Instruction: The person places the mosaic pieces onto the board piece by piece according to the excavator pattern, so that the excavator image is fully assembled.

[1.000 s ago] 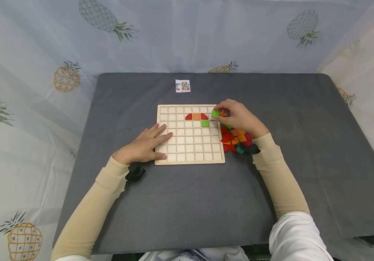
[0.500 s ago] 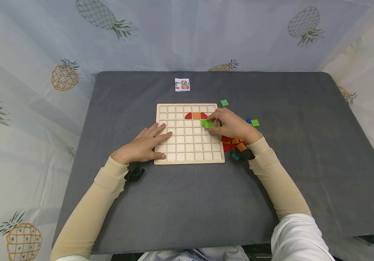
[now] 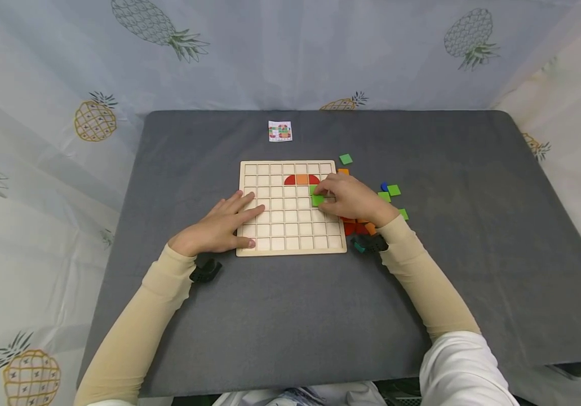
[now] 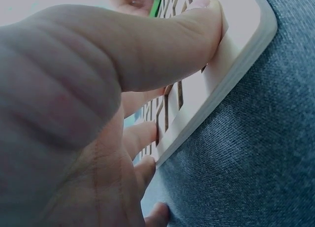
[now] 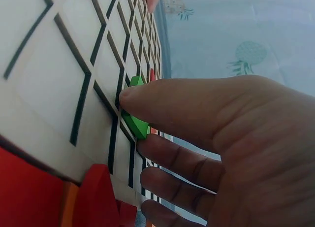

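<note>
A wooden grid board [image 3: 277, 230] lies on the table. Red rounded tiles flank an orange tile [image 3: 302, 179] in its upper right part. My left hand [image 3: 216, 226] rests spread on the board's left edge, fingers straight and thumb near the lower left corner. Over the right part of the board, my right hand [image 3: 353, 198] pinches a green square tile [image 3: 317, 201] between thumb and fingers, down at a grid cell. Another green tile lies just above it, partly hidden by the fingers. In the right wrist view the thumb presses along the green tile [image 5: 136, 123].
Several red tiles [image 3: 353, 228] and orange ones are heaped beside the board, partly under my right wrist. Loose green tiles [image 3: 394, 190] and a blue piece [image 3: 384, 186] lie farther right. A small pattern card [image 3: 280, 131] sits beyond the board on the grey-covered table [image 3: 447, 169].
My right hand has brought the green tile from the board's upper right edge down and left, to the cell below the other green tile. My left hand keeps its place on the board.
</note>
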Action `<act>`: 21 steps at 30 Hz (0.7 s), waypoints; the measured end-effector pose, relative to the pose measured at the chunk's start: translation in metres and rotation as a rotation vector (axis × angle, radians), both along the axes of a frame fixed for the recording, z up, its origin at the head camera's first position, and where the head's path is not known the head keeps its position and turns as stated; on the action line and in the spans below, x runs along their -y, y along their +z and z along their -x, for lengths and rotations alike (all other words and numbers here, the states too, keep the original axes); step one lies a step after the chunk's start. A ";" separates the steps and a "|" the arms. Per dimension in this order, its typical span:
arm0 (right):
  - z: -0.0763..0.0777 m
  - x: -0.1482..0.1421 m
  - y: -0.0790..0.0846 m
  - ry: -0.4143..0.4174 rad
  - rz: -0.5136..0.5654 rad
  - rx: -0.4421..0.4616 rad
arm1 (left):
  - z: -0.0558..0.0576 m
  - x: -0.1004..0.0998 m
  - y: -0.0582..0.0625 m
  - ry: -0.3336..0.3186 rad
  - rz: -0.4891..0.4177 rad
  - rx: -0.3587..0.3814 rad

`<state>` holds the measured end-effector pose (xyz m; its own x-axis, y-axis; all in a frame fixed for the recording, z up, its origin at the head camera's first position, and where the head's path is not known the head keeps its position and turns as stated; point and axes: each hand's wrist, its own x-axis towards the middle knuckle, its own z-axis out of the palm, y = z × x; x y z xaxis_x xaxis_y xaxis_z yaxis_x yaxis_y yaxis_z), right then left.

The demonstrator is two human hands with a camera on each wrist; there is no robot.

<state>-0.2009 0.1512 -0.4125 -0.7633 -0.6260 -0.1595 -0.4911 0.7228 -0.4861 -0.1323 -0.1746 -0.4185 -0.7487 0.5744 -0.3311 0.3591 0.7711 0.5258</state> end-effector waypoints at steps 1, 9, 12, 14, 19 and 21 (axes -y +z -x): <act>0.000 0.001 0.000 -0.002 -0.005 -0.002 | 0.000 0.000 0.000 0.001 -0.001 0.000; -0.001 0.003 0.000 0.016 -0.023 -0.012 | -0.001 0.002 0.001 0.008 -0.015 0.007; -0.001 0.002 0.000 0.017 -0.024 -0.004 | -0.001 0.001 0.000 0.007 -0.028 0.006; -0.002 0.001 0.000 0.014 -0.016 -0.001 | -0.001 0.001 0.000 0.007 -0.029 0.005; -0.002 -0.002 0.002 0.011 0.041 0.005 | -0.002 0.001 0.002 0.005 -0.022 0.004; -0.003 -0.002 0.001 0.026 0.059 0.008 | -0.001 0.000 0.002 0.005 -0.020 0.005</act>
<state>-0.1979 0.1528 -0.4115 -0.7456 -0.6540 -0.1279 -0.5053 0.6800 -0.5313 -0.1311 -0.1751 -0.4165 -0.7499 0.5769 -0.3238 0.3521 0.7624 0.5429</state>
